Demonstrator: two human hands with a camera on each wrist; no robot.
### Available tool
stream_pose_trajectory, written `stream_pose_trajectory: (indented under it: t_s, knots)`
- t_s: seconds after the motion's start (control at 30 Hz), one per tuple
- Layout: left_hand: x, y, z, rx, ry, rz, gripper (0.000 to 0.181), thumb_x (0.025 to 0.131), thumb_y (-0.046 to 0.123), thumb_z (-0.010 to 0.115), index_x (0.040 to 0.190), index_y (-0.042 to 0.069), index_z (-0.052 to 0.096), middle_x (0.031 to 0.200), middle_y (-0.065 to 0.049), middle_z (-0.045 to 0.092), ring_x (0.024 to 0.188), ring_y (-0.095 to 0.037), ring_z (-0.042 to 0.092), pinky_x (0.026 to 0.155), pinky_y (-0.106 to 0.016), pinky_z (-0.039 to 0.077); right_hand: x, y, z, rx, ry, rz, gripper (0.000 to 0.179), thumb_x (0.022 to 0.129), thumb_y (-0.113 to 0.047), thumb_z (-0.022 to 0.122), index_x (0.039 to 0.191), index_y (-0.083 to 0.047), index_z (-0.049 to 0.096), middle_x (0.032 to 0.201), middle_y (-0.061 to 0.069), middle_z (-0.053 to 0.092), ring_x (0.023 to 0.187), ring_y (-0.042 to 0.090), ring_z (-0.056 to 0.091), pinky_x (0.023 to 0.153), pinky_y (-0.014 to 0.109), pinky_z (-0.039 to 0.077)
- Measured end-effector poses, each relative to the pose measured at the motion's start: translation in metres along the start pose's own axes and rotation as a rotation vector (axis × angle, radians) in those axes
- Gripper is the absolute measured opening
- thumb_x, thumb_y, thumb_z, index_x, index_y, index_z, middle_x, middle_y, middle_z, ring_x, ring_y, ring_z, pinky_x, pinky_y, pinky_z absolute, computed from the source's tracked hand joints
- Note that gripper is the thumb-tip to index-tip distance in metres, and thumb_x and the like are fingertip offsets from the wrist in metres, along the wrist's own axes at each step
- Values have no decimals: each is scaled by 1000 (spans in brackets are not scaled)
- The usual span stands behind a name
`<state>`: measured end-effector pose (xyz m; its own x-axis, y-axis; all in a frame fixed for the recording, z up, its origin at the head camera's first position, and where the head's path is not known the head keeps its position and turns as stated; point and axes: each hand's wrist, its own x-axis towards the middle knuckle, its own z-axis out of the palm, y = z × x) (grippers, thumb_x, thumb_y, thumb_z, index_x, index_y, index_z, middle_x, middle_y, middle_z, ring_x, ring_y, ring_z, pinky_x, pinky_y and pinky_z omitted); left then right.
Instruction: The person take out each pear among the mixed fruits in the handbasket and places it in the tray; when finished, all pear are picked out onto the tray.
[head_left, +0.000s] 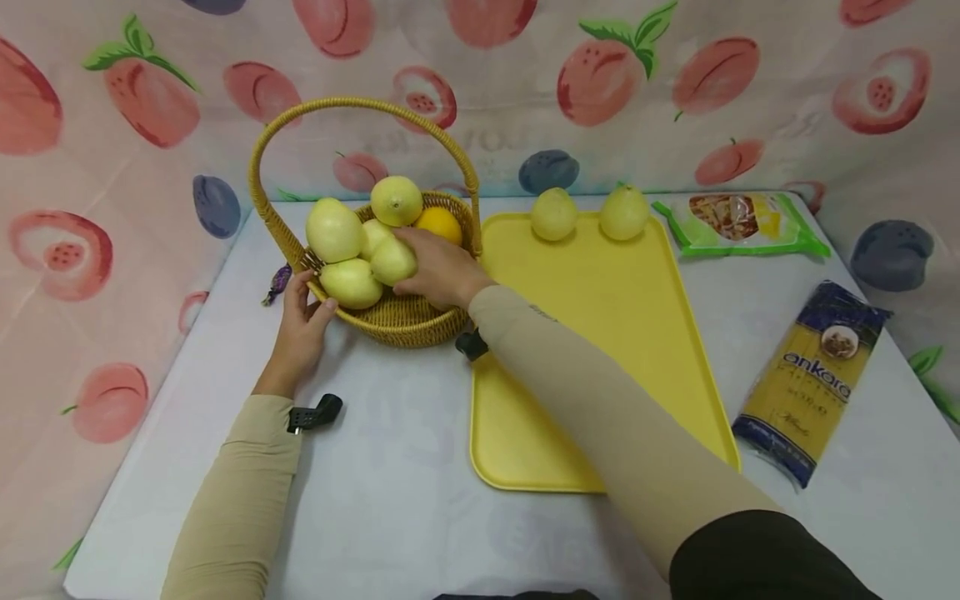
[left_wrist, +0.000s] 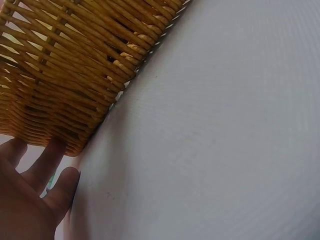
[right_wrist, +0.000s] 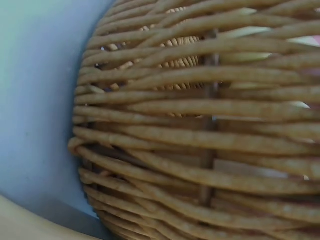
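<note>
Head view: right hand [head_left: 441,268] pinches a pale-green fruit [head_left: 392,262] in the basket [head_left: 405,323]. Left hand [head_left: 298,337], fingers spread, touches basket's left side.

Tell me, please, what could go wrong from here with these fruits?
The pale fruits are heaped high at the rim of the basket, so one may roll out if the right hand nudges the pile. Also, the right sleeve crosses over the tray; a bump might set the two fruits at its far end rolling.
</note>
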<state>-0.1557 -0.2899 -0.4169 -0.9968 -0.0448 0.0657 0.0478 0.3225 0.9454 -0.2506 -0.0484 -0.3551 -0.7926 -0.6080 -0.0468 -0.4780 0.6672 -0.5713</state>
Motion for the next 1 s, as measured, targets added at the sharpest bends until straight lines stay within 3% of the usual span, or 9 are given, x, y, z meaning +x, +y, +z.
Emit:
stream_pose_trajectory:
  t_s: [0.23,0.5,1.0]
  knots:
    - [-3,1,0,4,-1,-32,62,106,17,46,154,5,9,166,-12,-3,143,-42,26,114,-53,25,3,-2,3,-32,1,9,78,95,-39,70,159,-23,28,159,-2,33,142,13,31,113,30,29]
    - [-2,0,-1,-2,-2,-36,62,106,18,46,155,6,9,166,-11,-4,143,-41,26,115,-53,24,7,-1,4,-63,-2,-8,81,94,-35,72,160,-22,26,161,-3,30,143,16,31,114,29,27]
    - [1,0,-1,-2,-8,-21,62,105,15,46,154,5,9,166,-11,-3,145,-39,23,116,-52,23,8,-1,3,-68,20,-2,78,93,-36,72,157,-18,31,155,-1,39,137,16,38,112,28,30]
